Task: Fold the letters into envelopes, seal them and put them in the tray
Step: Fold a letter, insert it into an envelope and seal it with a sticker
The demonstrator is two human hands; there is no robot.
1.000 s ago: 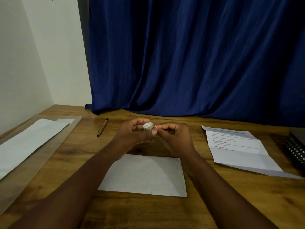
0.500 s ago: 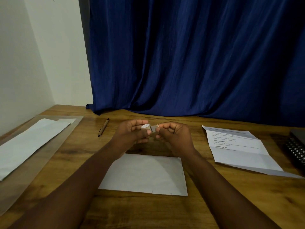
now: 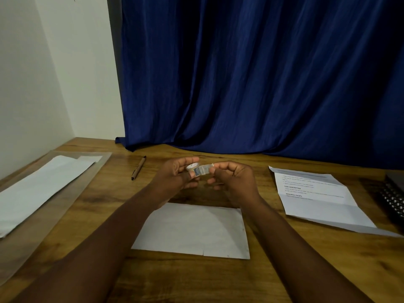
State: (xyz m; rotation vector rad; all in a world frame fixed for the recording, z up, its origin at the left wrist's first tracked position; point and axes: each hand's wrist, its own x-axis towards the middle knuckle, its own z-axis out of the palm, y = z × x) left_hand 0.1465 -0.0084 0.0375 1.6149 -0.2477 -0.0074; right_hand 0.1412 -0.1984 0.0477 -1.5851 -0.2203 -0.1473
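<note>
My left hand (image 3: 175, 179) grips a small roll of clear tape (image 3: 193, 168) above the wooden desk. My right hand (image 3: 235, 177) pinches the free end of the tape strip (image 3: 205, 169), which is stretched a short way out from the roll. Below both hands a white envelope (image 3: 194, 230) lies flat on the desk. A printed letter (image 3: 317, 197) with fold creases lies open to the right. At the left a clear flat tray (image 3: 54, 206) holds white envelopes (image 3: 39, 189).
A brown pen (image 3: 138, 168) lies on the desk left of my hands. A dark spiral-bound notebook (image 3: 393, 193) sits at the right edge. A blue curtain (image 3: 251, 73) hangs behind the desk, with a white wall on the left.
My right hand has drawn a short strip of tape away from the roll, rightward. The roll stays in my left hand, turned slightly.
</note>
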